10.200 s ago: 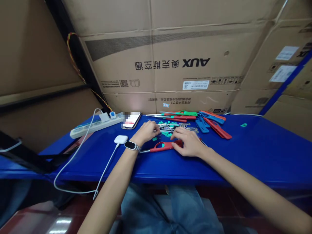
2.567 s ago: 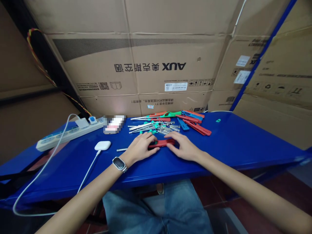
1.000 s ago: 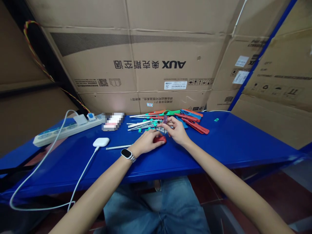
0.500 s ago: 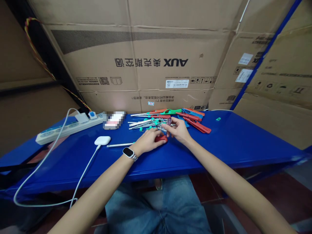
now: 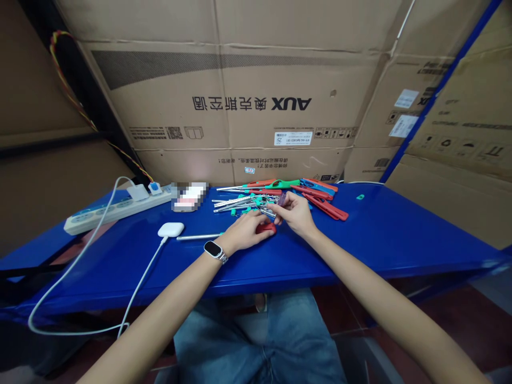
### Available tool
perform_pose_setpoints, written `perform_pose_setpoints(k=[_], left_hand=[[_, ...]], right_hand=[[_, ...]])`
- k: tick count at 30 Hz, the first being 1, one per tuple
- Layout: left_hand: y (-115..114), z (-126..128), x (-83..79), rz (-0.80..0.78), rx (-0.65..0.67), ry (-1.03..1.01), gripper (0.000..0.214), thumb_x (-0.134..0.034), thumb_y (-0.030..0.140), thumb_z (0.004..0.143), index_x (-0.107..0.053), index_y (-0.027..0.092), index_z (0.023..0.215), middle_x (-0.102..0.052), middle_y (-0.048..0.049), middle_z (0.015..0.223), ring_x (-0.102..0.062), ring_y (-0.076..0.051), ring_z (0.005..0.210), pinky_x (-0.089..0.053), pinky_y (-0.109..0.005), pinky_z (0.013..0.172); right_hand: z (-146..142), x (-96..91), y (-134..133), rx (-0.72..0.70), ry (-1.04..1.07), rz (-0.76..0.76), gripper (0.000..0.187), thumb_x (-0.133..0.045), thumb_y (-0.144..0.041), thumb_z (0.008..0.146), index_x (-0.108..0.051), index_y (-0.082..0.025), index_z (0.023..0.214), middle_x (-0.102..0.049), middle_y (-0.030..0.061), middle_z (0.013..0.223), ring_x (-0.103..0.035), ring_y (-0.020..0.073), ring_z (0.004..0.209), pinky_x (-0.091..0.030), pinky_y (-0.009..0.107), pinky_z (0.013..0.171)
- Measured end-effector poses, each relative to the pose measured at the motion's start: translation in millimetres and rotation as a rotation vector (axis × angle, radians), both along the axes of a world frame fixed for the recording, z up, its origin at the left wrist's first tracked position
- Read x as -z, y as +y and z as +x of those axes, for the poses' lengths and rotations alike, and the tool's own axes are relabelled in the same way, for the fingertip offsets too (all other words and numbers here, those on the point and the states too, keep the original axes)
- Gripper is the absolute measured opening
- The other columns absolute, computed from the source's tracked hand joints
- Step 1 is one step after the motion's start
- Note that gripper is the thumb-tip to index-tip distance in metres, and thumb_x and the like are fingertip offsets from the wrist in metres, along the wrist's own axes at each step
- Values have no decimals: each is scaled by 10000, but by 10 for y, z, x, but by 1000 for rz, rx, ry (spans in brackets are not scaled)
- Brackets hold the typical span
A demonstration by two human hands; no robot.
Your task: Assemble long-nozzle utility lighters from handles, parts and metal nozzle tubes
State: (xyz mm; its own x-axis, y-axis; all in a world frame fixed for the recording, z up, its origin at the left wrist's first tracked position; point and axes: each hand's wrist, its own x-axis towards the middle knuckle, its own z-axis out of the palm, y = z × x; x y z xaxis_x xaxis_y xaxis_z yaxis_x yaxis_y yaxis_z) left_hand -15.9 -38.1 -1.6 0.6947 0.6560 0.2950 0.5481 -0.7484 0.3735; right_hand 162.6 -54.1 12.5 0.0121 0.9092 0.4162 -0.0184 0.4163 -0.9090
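My left hand [image 5: 245,233] lies over a long-necked lighter with a red handle [image 5: 265,229], its fingers closed around it on the table. The lighter's metal tube [image 5: 199,237] sticks out to the left from under that hand. Just to the right, my right hand [image 5: 295,214] pinches a small, dark purple, see-through piece [image 5: 282,200] between thumb and fingers; its exact kind is too small to tell. Behind both hands is a pile of loose metal tubes with green ends [image 5: 236,202]. Farther back lie lighter handles in red [image 5: 326,205], green [image 5: 285,184] and blue [image 5: 323,190].
On the blue table [image 5: 384,229], a white power strip [image 5: 120,209], a blurred-out phone-like object [image 5: 189,197] and a white earphone case [image 5: 171,230] with a cable lie to the left. A small green part [image 5: 360,197] is at the right. Cardboard [image 5: 248,69] walls the back.
The view has shifted slightly, moving the scene a little to the right. Both hands keep nearly the same places, still holding the red lighter and the purple piece.
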Motion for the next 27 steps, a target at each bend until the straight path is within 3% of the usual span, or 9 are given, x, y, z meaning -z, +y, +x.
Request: perform_pose_setpoints(k=[10,18,22,27], left_hand=[[-6,-13,-14,19,20,9,334,-519,506,939,-649,219,1052,-624,-86,1033,-601,-239,961,-490,-357,842],[-13,-9,-15,22,25,9,333,-518,500,942,-654,216,1051,-621,-79,970,-599,-238,931,-483,-353,832],[-19,-5,-21,15,15,7,336,-516,505,943,-652,215,1044,-623,-81,983,-595,-238,936,-482,-350,820],[-18,2,-20,14,16,10,340,-518,505,943,-651,214,1057,-625,-88,996,-591,-249,964,-482,-360,829]], right_hand=[[28,-12,32,-107,-75,-34,462,-829,-581,617,-569,-210,708,-632,-12,557,-650,187,484,-564,316,485],[76,-33,5,-201,-155,14,423,-696,-580,775,-686,-169,879,-685,17,734,-611,110,490,-516,244,475],[74,-55,2,-184,-148,10,449,-692,-601,759,-677,-165,864,-641,1,705,-598,107,468,-445,222,418],[-35,-36,20,-31,-55,9,441,-800,-566,662,-570,-214,793,-598,-44,574,-533,115,376,-392,240,358]])
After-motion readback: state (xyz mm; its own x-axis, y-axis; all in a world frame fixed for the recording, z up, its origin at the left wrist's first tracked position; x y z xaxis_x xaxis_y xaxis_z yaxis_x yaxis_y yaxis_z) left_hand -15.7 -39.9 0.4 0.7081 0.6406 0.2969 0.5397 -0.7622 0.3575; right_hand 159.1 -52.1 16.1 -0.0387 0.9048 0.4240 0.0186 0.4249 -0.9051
